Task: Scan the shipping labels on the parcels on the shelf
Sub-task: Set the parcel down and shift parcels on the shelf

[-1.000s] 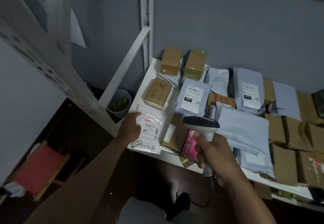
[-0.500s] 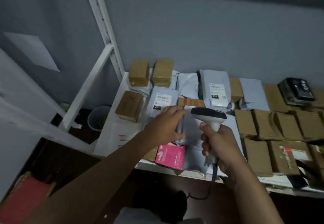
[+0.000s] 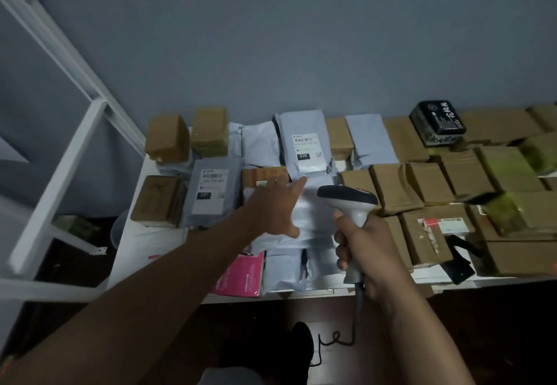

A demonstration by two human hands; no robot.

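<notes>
The right hand [image 3: 366, 252] is clenched round the scanner [image 3: 351, 204], its head aimed over the shelf [image 3: 126, 252]. The left hand [image 3: 271, 207], fingers spread and released, reaches onto a grey mailer [image 3: 313, 213], probably to expose its label.

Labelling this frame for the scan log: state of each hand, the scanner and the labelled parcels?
left hand: open, fingers spread over the grey mailers
right hand: grips the scanner handle
scanner: held upright, head pointing left
mailer marked 010: label up, readable
mailer marked 231: label up, readable
box with red-and-white label: label up, blurred
</notes>
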